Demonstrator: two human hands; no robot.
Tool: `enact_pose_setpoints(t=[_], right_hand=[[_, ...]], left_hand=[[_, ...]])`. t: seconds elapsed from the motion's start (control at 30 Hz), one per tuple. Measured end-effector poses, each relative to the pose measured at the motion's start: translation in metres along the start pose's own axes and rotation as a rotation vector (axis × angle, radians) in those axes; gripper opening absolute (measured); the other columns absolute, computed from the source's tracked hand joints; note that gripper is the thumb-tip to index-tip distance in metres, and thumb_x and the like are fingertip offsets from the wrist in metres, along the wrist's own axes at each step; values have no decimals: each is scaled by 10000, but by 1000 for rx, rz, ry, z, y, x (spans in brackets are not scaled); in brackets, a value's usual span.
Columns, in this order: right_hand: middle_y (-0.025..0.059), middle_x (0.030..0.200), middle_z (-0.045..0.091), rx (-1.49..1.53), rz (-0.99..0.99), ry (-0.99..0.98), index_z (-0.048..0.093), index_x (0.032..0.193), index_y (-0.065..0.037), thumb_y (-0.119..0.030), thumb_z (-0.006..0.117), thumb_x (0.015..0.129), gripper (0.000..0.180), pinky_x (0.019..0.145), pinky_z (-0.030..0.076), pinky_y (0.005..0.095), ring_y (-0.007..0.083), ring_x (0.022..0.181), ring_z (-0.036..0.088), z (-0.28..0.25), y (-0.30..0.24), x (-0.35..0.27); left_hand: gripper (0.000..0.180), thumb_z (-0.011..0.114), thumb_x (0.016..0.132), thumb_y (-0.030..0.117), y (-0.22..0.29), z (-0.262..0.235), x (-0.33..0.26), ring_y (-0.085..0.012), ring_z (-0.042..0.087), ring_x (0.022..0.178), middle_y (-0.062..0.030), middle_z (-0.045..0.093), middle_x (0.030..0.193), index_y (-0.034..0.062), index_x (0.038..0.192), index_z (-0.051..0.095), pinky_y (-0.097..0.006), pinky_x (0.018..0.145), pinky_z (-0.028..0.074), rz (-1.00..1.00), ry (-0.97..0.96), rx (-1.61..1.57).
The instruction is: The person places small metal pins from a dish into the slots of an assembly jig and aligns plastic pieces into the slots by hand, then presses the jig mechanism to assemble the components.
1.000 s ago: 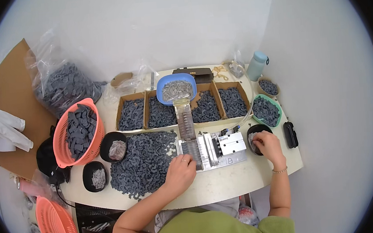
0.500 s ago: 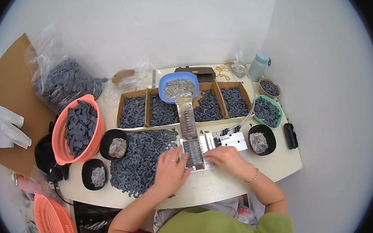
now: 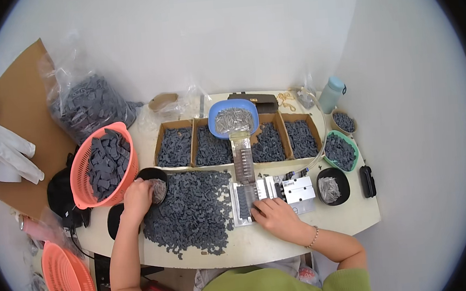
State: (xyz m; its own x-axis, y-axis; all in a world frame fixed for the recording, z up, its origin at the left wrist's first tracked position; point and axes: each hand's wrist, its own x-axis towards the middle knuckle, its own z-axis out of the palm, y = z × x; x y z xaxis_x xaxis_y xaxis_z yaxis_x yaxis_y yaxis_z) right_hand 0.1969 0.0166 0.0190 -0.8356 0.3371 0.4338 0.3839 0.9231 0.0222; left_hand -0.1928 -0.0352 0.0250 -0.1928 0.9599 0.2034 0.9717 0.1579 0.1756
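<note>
My left hand [image 3: 137, 199] is at the edge of a black bowl [image 3: 153, 174] of thin silvery pins, its fingers drawn together over them. Whatever sits between those fingertips is hidden. My right hand [image 3: 277, 217] has its bent fingers closed over the front of a metal jig [image 3: 239, 221]. Dark grey pieces [image 3: 245, 200] stand in a row in the jig, beside my right fingertips. A clear slotted chute [image 3: 243, 164] slopes down to the jig from a blue bowl [image 3: 213, 104] heaped with pins.
Loose grey pieces [image 3: 186, 215] cover the table left of the jig. Behind stands a divided cardboard tray [image 3: 193, 143]. A coral basket [image 3: 77, 177] is at left. To the right are an air cylinder [image 3: 299, 189], another black bowl [image 3: 343, 178], a green basket [image 3: 355, 152] and a bottle [image 3: 330, 95].
My left hand has left the jig and moved left to the black bowl of pins. My right hand stays at the jig, now lower over its front. The whole view has shifted slightly.
</note>
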Motion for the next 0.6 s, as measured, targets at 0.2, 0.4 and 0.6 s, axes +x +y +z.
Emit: enact_pose_setpoints(t=[0.2, 0.4, 0.6], right_hand=[[101, 935, 645, 285, 98, -32, 706, 886, -92, -62, 622, 758, 156, 778, 493, 417, 292, 878, 600, -13, 74, 51], [104, 854, 665, 196, 387, 81, 702, 850, -77, -106, 669, 772, 90, 767, 506, 420, 305, 873, 621, 12, 163, 133], [104, 840, 697, 34, 404, -316, 738, 793, -130, -178, 727, 724, 85, 777, 510, 406, 293, 870, 640, 47, 190, 164]], left_hand=[[116, 681, 754, 115, -3, 11, 10, -351, 636, 837, -166, 628, 846, 22, 817, 653, -448, 733, 517, 12, -75, 124], [108, 633, 811, 136, -3, -1, 7, -362, 652, 768, -166, 639, 852, 29, 832, 632, -462, 662, 533, 14, -25, 149], [117, 593, 862, 122, 29, -15, 6, -382, 633, 749, -186, 642, 806, 8, 851, 569, -451, 646, 504, -23, 111, -197]])
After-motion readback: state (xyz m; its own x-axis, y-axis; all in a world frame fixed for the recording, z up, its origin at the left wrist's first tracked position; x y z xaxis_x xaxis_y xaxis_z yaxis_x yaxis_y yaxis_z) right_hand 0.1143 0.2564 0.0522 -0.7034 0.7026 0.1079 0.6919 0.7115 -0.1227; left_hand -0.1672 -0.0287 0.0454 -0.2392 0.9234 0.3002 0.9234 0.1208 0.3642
